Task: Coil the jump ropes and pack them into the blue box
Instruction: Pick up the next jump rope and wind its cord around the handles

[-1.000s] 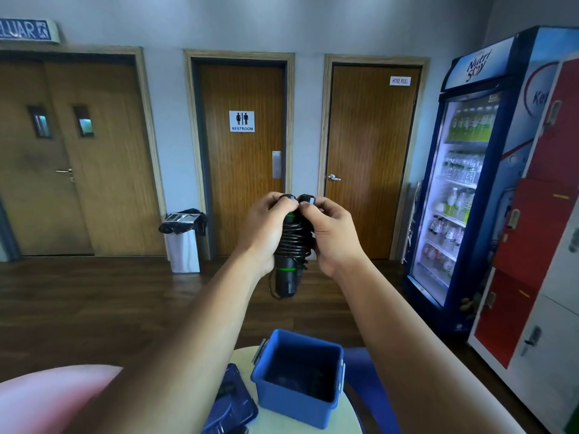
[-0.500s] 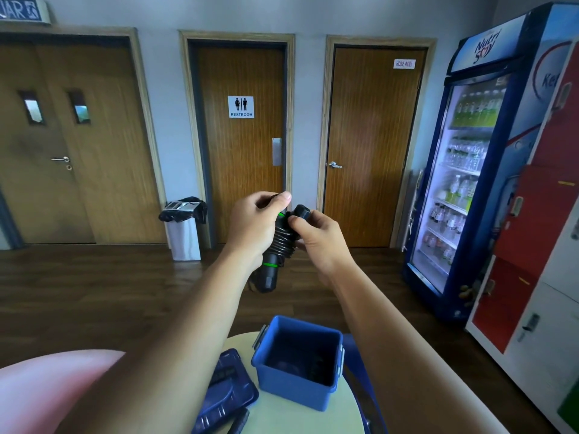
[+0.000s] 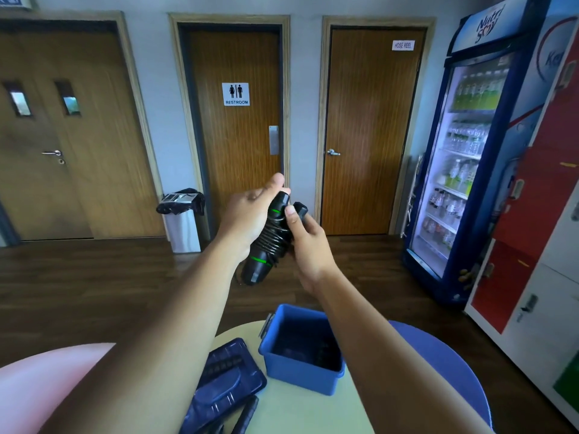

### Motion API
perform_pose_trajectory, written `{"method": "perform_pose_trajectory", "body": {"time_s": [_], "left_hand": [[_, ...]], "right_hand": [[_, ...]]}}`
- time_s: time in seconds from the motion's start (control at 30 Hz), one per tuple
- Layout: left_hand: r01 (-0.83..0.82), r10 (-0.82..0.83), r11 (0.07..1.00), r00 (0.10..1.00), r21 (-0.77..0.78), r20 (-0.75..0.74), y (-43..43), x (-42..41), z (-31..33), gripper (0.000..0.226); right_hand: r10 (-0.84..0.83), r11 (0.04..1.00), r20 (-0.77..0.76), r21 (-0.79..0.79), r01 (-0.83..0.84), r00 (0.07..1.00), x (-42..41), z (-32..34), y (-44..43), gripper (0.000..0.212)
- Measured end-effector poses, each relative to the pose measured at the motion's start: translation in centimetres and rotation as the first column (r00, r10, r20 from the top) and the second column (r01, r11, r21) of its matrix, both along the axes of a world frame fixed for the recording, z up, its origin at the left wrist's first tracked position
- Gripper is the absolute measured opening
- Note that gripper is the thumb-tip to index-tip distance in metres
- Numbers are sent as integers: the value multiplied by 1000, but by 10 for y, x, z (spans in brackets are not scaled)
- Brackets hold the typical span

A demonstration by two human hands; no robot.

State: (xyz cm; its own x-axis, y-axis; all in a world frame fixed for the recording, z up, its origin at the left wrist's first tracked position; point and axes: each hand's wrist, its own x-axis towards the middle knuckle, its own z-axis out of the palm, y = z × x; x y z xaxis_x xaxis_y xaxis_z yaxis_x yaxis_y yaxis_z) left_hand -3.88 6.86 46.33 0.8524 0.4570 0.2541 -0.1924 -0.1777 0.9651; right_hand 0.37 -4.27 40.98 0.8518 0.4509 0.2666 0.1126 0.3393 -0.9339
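I hold a black jump rope [image 3: 266, 245] with green rings at chest height, its cord wound tightly around the two handles. My left hand [image 3: 247, 214] grips the bundle from the left, thumb up along the top. My right hand [image 3: 308, 242] holds it from the right, fingertips on the upper handle end. The bundle tilts, lower end toward the left. Below it the open blue box [image 3: 300, 368] stands on a small round table [image 3: 300, 415]; its dark inside shows something black that I cannot make out.
The box's dark blue lid [image 3: 225, 380] lies left of the box, with a black handle-like object [image 3: 247, 413] beside it. A blue seat [image 3: 438, 364] is to the right, a pink surface [image 3: 40, 383] to the left. Drinks fridge and lockers line the right wall; a bin stands by the doors.
The bundle has tipped from upright to slanted and dropped a little. My right fingers shifted to the upper handle end. The head view moved closer to the table.
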Motion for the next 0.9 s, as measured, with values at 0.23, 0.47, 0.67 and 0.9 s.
{"method": "perform_pose_trajectory", "body": {"time_s": [0.23,0.47,0.67,0.9], "left_hand": [[-23,48,936,997,351,-61,22,-7,-17,41],[179,-158,938,983,295,-95,35,-19,-30,23],[284,-287,899,957,333,-44,37,-24,-45,71],[196,-243,856,969,479,37,48,-19,-48,24]], "right_hand": [[-233,970,-116,50,240,966,0,1,14,24],[-347,938,-108,-16,347,932,-4,-1,27,28],[-338,941,-77,-63,333,938,-5,-7,34,31],[-258,965,-116,-84,249,959,-2,-2,28,34]]}}
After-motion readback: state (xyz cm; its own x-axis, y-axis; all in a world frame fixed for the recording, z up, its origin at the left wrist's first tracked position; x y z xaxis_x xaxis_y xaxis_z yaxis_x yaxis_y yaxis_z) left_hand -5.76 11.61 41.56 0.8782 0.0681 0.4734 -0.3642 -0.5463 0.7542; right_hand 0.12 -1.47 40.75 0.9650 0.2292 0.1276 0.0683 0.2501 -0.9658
